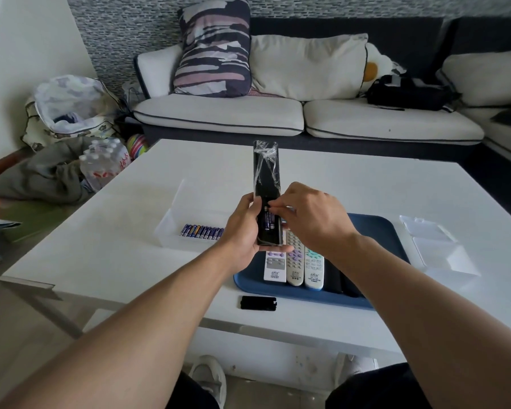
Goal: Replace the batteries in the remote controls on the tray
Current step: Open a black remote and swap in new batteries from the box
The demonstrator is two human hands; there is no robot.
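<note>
Battery box (171, 228) lies left of tray (378, 228), cover (258, 303) before it.

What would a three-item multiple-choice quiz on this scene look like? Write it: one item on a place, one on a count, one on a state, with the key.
1. Where does the loose black battery cover lie?
A. on the table just in front of the blue tray
B. inside the clear battery box
C. on the sofa

2. How many light-coloured remotes lie side by side on the blue tray?
A. one
B. three
C. six

3. What state is the black remote in?
A. lying closed on the tray
B. held up with its battery compartment open
C. lying on the floor

Key: 1 A, the cover rests on the white table by the tray's near edge. 2 B, three show there. 3 B, the left hand grips it while the right hand works its fingers at the exposed batteries.
</note>
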